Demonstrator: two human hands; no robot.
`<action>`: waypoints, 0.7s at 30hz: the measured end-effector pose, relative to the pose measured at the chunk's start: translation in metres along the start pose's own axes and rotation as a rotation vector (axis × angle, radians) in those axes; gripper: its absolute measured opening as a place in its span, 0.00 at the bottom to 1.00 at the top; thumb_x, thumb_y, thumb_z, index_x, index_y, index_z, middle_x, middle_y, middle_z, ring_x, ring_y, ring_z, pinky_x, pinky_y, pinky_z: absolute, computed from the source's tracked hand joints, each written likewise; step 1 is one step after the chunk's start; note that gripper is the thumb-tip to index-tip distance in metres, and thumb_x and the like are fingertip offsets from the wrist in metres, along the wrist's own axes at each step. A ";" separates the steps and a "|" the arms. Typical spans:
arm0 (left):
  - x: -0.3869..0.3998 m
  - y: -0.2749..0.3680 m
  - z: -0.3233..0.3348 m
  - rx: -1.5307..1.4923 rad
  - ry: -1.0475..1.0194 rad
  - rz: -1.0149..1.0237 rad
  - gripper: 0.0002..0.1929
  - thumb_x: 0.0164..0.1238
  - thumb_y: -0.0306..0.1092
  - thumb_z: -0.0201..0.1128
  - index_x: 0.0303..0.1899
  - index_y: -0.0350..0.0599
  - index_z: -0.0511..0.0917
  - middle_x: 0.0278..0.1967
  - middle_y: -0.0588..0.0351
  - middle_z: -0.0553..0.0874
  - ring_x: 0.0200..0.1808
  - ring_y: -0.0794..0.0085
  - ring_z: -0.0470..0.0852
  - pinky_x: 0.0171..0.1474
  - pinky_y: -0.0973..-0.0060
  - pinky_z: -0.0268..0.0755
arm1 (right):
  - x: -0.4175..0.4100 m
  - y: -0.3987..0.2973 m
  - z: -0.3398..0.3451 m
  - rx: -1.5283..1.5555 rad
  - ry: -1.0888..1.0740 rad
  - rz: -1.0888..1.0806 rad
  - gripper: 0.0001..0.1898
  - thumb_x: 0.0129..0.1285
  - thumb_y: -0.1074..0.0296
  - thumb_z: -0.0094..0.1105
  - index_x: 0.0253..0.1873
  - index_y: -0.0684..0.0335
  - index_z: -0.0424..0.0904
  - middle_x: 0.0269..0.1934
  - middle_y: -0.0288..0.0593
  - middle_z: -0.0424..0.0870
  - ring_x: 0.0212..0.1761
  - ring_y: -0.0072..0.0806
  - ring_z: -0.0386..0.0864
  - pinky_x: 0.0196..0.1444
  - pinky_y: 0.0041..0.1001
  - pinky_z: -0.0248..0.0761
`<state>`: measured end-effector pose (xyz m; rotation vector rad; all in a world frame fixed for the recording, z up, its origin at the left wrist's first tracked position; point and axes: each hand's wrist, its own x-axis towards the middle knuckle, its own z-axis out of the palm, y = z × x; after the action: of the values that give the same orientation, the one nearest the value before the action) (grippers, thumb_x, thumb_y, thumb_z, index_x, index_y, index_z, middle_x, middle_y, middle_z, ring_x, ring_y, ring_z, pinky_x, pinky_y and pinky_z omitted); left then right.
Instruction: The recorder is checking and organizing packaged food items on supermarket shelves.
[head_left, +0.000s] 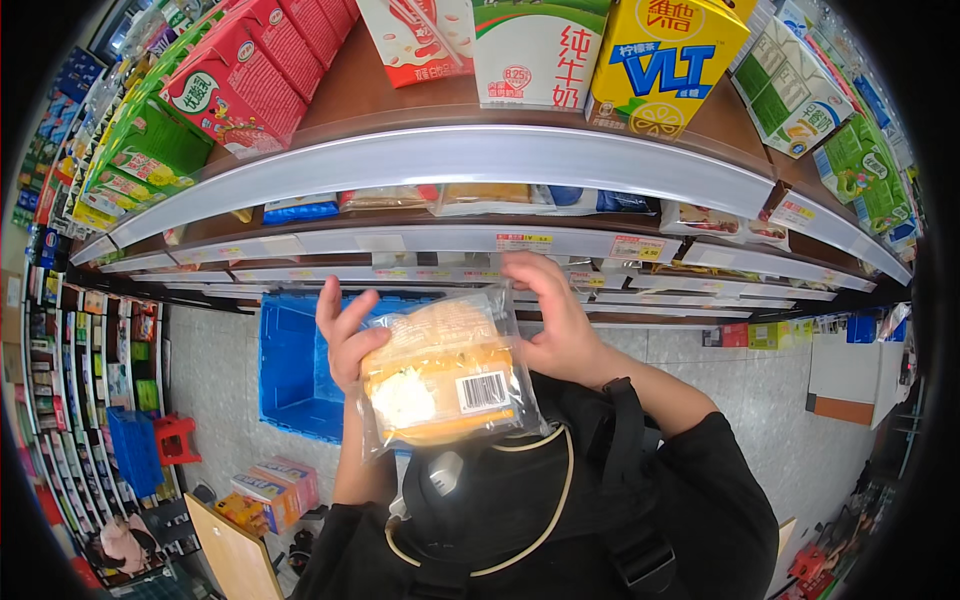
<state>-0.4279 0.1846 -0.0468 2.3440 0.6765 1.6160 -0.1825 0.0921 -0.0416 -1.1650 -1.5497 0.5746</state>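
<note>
A clear plastic package of bread (442, 367), with a printed barcode facing up, is held before my chest. My left hand (349, 334) is at its left edge, with the thumb over the upper left corner and the other fingers raised. My right hand (555, 322) touches its upper right side, the fingers stretched towards the shelf. The lower part of my left hand is hidden behind the package. Just beyond my hands, packaged foods (487, 196) lie on a shelf whose front strip (450, 244) carries price tags.
Drink cartons (536, 52) stand on the top shelf, above its curved-looking edge (480, 157). An empty blue plastic crate (296, 375) is on the floor at the left. Cardboard boxes (277, 491), a red stool (176, 439) and another blue crate (135, 450) are at the lower left.
</note>
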 end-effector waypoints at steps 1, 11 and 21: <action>-0.002 0.001 0.000 0.000 0.000 0.000 0.13 0.64 0.39 0.70 0.44 0.52 0.74 0.55 0.45 0.84 0.69 0.43 0.70 0.73 0.47 0.58 | 0.004 -0.002 -0.002 -0.164 0.002 -0.160 0.39 0.53 0.72 0.76 0.69 0.62 0.65 0.66 0.54 0.70 0.65 0.45 0.73 0.65 0.39 0.69; -0.039 -0.009 0.001 -0.298 -0.090 -0.322 0.09 0.64 0.35 0.68 0.41 0.44 0.81 0.37 0.48 0.89 0.61 0.47 0.77 0.67 0.52 0.65 | 0.003 0.015 0.010 -0.027 -0.198 -0.123 0.24 0.59 0.68 0.71 0.61 0.60 0.76 0.60 0.49 0.79 0.60 0.45 0.78 0.61 0.38 0.71; -0.071 -0.004 -0.006 -0.318 -0.165 -0.791 0.23 0.44 0.34 0.82 0.44 0.40 0.83 0.56 0.43 0.81 0.59 0.57 0.80 0.61 0.64 0.73 | -0.006 0.027 0.026 0.093 -0.273 0.096 0.17 0.63 0.69 0.67 0.56 0.62 0.79 0.47 0.46 0.84 0.51 0.42 0.83 0.52 0.34 0.76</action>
<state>-0.4551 0.1535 -0.1050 1.6364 1.0403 1.0607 -0.1964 0.1028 -0.0755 -1.1299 -1.6826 0.8907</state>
